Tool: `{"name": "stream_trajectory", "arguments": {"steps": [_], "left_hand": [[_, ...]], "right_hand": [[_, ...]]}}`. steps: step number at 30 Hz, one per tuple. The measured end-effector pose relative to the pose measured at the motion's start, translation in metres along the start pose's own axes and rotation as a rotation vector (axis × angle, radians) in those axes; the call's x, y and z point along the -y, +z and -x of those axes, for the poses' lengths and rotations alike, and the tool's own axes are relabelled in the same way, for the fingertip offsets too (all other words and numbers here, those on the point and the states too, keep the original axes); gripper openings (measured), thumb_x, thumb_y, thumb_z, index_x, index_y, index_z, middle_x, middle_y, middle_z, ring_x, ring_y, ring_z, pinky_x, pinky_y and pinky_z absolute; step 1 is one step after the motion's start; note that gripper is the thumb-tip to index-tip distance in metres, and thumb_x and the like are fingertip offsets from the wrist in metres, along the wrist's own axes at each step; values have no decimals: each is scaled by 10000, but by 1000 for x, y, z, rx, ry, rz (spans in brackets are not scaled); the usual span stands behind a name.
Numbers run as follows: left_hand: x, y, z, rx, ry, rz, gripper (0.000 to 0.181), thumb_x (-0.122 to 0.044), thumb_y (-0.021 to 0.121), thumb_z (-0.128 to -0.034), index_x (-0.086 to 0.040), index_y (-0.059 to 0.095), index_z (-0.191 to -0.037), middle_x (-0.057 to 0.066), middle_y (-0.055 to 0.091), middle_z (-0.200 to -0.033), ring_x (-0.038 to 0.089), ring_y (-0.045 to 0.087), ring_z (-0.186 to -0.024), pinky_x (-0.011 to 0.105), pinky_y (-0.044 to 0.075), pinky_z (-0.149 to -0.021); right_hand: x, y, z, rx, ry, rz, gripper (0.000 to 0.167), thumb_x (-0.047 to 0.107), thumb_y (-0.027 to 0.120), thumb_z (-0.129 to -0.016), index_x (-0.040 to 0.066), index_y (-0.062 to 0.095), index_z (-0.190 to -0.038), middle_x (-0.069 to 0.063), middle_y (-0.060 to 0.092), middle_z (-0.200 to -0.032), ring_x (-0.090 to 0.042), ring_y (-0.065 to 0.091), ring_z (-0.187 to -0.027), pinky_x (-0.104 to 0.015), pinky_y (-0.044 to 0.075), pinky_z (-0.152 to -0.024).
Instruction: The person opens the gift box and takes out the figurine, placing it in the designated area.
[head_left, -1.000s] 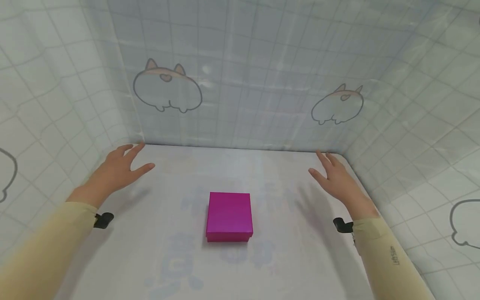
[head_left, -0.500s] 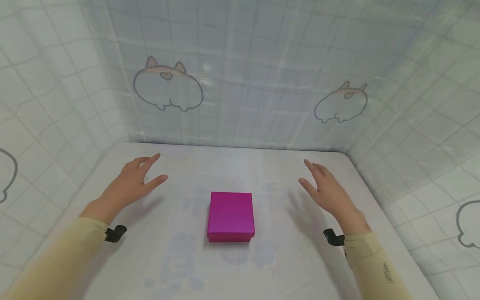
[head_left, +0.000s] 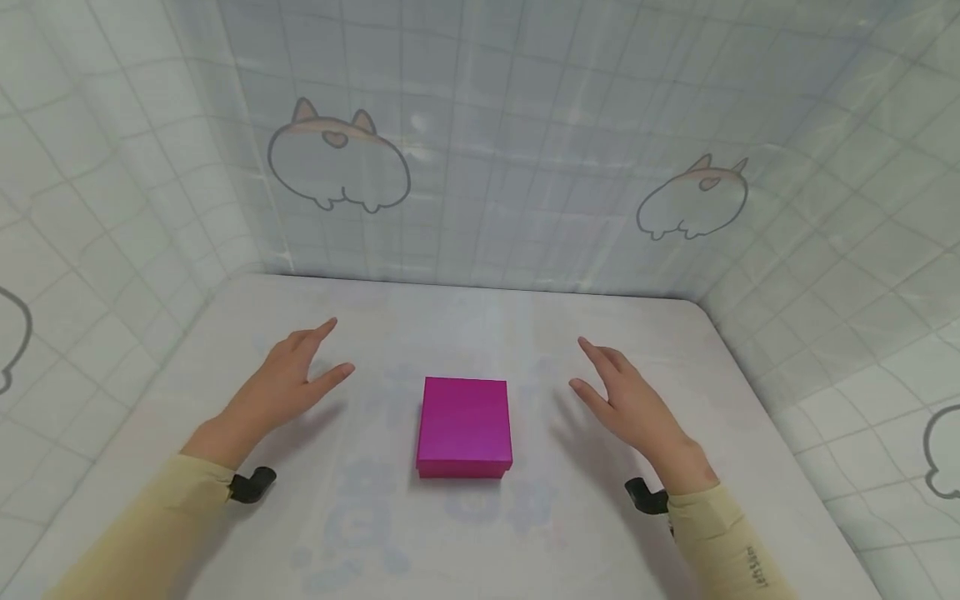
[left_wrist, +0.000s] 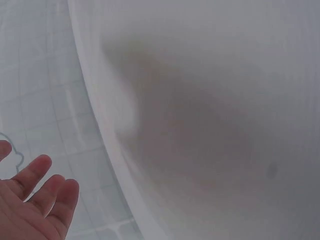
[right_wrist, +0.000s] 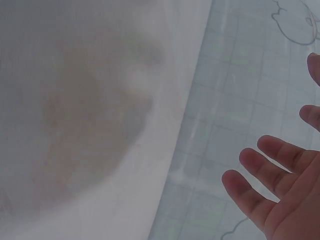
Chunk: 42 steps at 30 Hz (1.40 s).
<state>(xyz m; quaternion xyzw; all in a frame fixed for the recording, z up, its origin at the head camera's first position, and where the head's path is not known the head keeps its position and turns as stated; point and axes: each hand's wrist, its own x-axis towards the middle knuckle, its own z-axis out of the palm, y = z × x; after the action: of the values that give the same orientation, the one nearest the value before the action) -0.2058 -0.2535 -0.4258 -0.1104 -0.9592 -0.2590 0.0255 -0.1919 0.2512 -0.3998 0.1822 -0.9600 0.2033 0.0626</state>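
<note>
A magenta box [head_left: 466, 421] with a fitted lid sits on the white table, in the middle of the head view. To its left, the left hand [head_left: 281, 383] hovers over the table with thumb and fingers spread, touching nothing. On the other side the right hand [head_left: 633, 408] hovers likewise, its thumb pointing towards the box. Both hands are apart from the box. In the left wrist view the left hand [left_wrist: 37, 205] shows relaxed fingers over the table's edge line; the right wrist view shows the right hand [right_wrist: 285, 185] with fingers parted. Neither wrist view contains the box.
The white table [head_left: 480, 333] has faint bluish prints on its cover. Grid-patterned sheets [head_left: 517, 150] with cartoon animal drawings stand behind it and along both sides. Each wrist wears a black device, such as the left one [head_left: 253, 485], at the yellow sleeve's cuff.
Both hands have come inwards and nearer the wearer, closing in on the box from either side. The box stays where it was on the table; the head view has shifted slightly.
</note>
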Motion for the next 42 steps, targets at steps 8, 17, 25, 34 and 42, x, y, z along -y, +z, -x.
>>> {"name": "stream_trajectory", "arguments": {"steps": [8, 17, 25, 34, 42], "left_hand": [[-20, 18, 1, -5, 20, 55, 858, -644, 524, -931, -253, 150, -1597, 196, 323, -1510, 431, 291, -1362, 676, 336, -1017], [-46, 39, 8, -11, 44, 185, 832, -617, 546, -936, -254, 183, -1591, 117, 412, -1424, 329, 477, -1224, 556, 469, -936], [-60, 50, 16, -8, 40, 246, 825, -593, 559, -941, -231, 196, -1587, 125, 422, -1413, 275, 501, -1161, 466, 502, -885], [-76, 58, 25, 21, 47, 209, 822, -630, 563, -918, -242, 257, -1575, 74, 488, -1343, 211, 548, -1059, 404, 510, -816], [-83, 68, 31, 160, 88, 268, 813, -644, 574, -904, -256, 301, -1565, -35, 562, -1152, 89, 534, -817, 262, 483, -682]], "right_hand": [[15, 15, 2, -17, -6, -50, 683, 539, 516, -988, 330, 235, -1574, -95, 411, -1473, -304, 455, -1312, -550, 421, -1029], [30, 39, 8, 14, 19, -142, 659, 564, 512, -978, 381, 253, -1555, 9, 449, -1437, -195, 503, -1258, -486, 468, -994], [43, 49, 12, 31, -5, -254, 651, 580, 504, -974, 366, 284, -1549, 0, 502, -1415, -159, 527, -1223, -442, 496, -947], [64, 54, 16, 99, -10, -360, 695, 564, 541, -963, 365, 247, -1560, -8, 524, -1392, -152, 565, -1175, -393, 504, -953], [71, 61, 25, 175, 12, -407, 729, 579, 562, -944, 294, 292, -1558, 27, 561, -1319, -121, 599, -1119, -358, 534, -912]]}}
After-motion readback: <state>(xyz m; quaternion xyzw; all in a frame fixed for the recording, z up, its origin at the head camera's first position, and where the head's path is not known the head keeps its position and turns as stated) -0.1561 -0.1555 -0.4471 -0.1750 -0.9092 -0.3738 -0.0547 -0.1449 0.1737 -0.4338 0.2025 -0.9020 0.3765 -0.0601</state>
